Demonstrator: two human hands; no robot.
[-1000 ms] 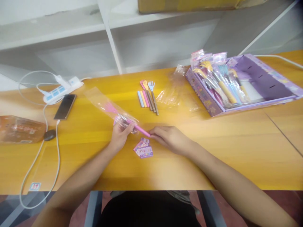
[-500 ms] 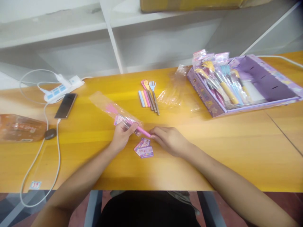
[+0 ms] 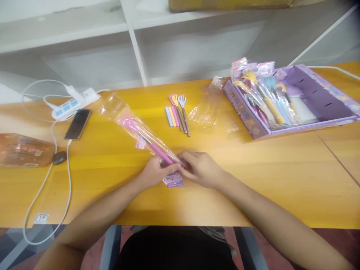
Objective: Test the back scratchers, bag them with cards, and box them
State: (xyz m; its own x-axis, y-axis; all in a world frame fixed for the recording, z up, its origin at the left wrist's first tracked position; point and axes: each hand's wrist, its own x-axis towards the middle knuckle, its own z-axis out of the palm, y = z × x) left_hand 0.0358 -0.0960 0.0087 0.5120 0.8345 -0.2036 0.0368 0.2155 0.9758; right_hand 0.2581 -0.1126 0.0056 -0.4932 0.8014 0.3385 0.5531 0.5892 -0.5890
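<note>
A pink back scratcher [image 3: 159, 152] lies inside a long clear plastic bag [image 3: 115, 107], its hand-shaped head pointing up and left. My left hand [image 3: 157, 171] is closed around the handle end, thumb on top. My right hand [image 3: 199, 168] pinches the bag's near end beside the left thumb. A small printed tag [image 3: 141, 142] shows near the scratcher's neck. Under my hands are purple printed cards [image 3: 174, 180], partly covered. Farther back, several back scratcher heads on metal rods [image 3: 183, 114] lie beside coloured handle tubes [image 3: 172, 116].
Clear plastic bags [image 3: 206, 108] lie left of a purple display box [image 3: 247, 120] holding bagged back scratchers. On the left are a phone [image 3: 78, 124], a power strip [image 3: 75, 105], white cables, a dark mouse-like object [image 3: 59, 158] and an orange package [image 3: 26, 150]. Shelving stands behind the table.
The pink handle has slid fully into the bag. My left hand has shifted right and down to the bag's near end, and my right hand now grips the plastic there.
</note>
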